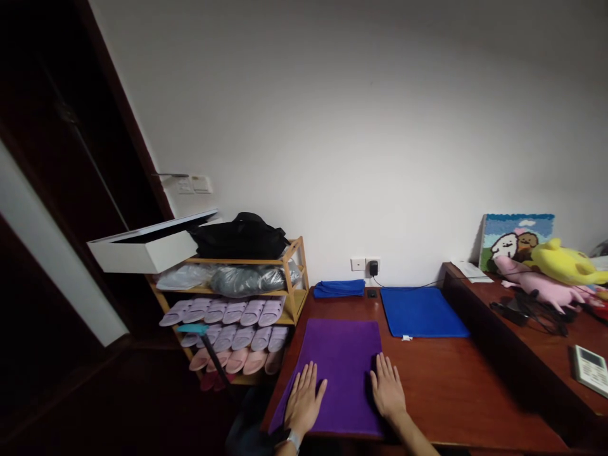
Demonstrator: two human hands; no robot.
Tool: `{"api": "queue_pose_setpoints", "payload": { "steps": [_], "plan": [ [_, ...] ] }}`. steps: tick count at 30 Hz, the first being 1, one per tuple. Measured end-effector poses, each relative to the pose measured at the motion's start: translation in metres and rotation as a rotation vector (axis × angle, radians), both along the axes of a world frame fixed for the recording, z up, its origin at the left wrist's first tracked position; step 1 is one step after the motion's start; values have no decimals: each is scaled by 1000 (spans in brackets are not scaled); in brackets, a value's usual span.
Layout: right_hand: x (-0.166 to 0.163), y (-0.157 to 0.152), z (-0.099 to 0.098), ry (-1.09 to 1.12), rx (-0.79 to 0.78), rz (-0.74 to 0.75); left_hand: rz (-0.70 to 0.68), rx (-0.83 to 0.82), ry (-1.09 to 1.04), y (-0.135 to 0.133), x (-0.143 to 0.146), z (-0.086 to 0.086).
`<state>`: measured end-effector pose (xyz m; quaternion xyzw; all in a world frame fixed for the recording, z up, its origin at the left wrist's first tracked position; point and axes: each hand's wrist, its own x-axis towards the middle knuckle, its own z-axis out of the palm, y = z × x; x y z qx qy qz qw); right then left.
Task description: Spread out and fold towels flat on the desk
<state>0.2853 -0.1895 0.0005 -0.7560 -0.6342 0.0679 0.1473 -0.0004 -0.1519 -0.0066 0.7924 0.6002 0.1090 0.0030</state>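
Note:
A purple cloth (339,373) lies spread flat on the reddish-brown wooden table (441,386). My left hand (304,399) rests palm down on its left part, fingers stretched out, with a watch or band at the wrist. Along the cloth's right edge, my right hand (388,386) lies flat with the fingers extended. Neither hand grips anything. A blue cloth (422,311) with a small white tag is laid flat to the right, farther back. Against the wall sits a folded blue cloth (339,289).
Left of the table stands a wooden shoe rack (294,297) with several slippers, a black bag (240,237) and a white box (152,250). A black plug (373,268) trails a cord. Beyond a raised divider (494,342) are plush toys (541,285) and a calculator-like device (591,367).

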Motion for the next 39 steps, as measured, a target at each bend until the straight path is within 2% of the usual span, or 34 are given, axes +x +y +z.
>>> {"api": "queue_pose_setpoints", "payload": {
  "steps": [3,9,14,17,20,24,27,29,31,33,39],
  "plan": [
    [3,11,2,2,-42,9,-4,-7,8,1,-1,0],
    [4,12,-8,5,-43,21,7,-13,37,2,-3,-4],
    [3,12,0,4,-104,27,15,-24,56,1,-9,-7],
    [3,13,2,26,-98,28,3,-23,36,2,-4,0],
    [3,12,4,37,-99,25,-82,24,8,4,26,15],
    [4,10,5,13,-116,46,-352,-35,-28,3,105,33],
    [5,10,0,-28,-138,97,-447,-106,-65,3,154,34],
    [6,11,-5,-41,-138,117,-448,-124,-84,5,165,30],
    [6,12,-9,-32,-114,104,-436,-122,-80,10,157,26],
    [5,12,-10,-21,-91,72,-383,-122,-52,17,132,23],
    [4,12,-3,-41,-117,34,-42,-58,36,45,20,18]
  ]
}}
